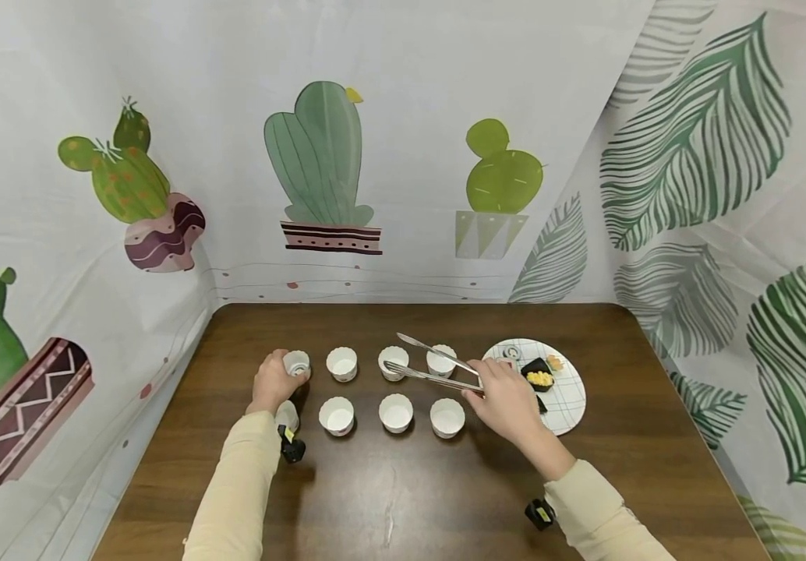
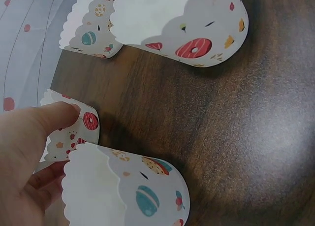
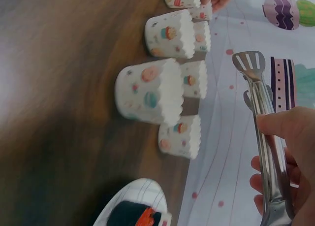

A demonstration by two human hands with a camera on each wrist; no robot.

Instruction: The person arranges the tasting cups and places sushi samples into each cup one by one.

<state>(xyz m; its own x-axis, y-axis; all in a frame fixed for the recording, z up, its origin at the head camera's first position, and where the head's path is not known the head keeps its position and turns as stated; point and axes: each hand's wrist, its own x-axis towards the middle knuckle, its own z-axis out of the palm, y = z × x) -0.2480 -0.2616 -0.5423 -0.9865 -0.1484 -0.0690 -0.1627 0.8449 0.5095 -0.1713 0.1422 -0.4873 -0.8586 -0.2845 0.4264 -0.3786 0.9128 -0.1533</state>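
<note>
My left hand [image 1: 275, 383] grips a white paper cupcake cup [image 1: 297, 365] at the back left, thumb on its printed side [image 2: 84, 120]. A small round piece shows inside that cup. Just in front of it stands another paper cup [image 1: 287, 417], partly hidden by the left wrist. Metal serving tongs [image 1: 438, 379] are held in my right hand [image 1: 507, 399], thumb along one arm [image 3: 268, 122]. Their slotted tips [image 3: 250, 63] stand apart in the head view, pointing left over the back row of cups, with nothing visible between them.
Several scalloped paper cups [image 1: 396, 413] stand in two rows across the brown table [image 1: 347, 499]. Partly behind my right hand, a white checked plate [image 1: 571, 401] carries sushi, including a dark piece with yellow topping [image 1: 539, 379]. A printed cloth [image 1: 417, 62] hangs behind the table.
</note>
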